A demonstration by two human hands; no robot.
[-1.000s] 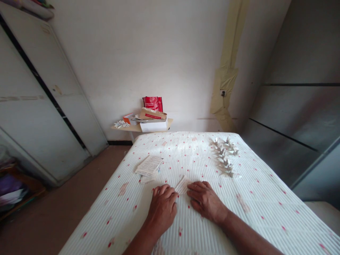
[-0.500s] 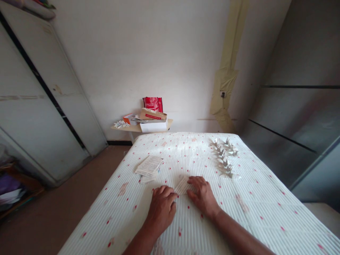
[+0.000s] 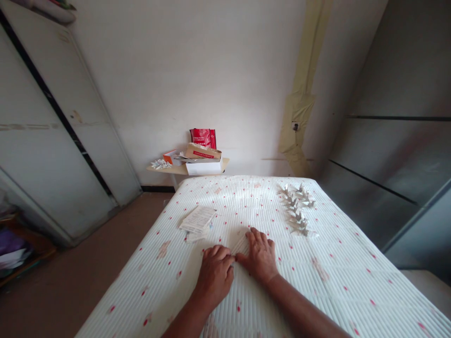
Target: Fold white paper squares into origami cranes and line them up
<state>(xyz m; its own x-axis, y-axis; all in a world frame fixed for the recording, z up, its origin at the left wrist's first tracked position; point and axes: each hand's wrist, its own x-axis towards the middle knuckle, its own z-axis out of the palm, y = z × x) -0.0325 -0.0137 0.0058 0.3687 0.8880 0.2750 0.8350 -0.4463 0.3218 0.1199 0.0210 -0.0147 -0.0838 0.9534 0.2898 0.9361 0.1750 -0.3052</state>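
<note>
A small piece of printed paper [image 3: 240, 243] lies flat on the quilted bed cover [image 3: 243, 300], partly hidden by my hands. My left hand [image 3: 214, 273] is closed, its curled fingers and thumb at the paper's near left corner. Over the paper's right side rests my right hand [image 3: 260, 255], fingers stretched forward and thumb reaching toward the left hand. Beyond my left hand is a stack of printed paper squares [image 3: 198, 219]. Several folded paper cranes [image 3: 298, 211] stand in rows at the far right of the bed.
Past the bed's far edge, a small table [image 3: 179, 169] holds a white box [image 3: 204, 168], a red bag [image 3: 203, 138] and more folded paper pieces [image 3: 161, 164]. Cabinets flank the bed on both sides. A taped wall socket [image 3: 295, 126] is at the back.
My right hand has slid left across the paper, its thumb now close to my left fingers, covering more of the sheet. My left hand stays almost in place.
</note>
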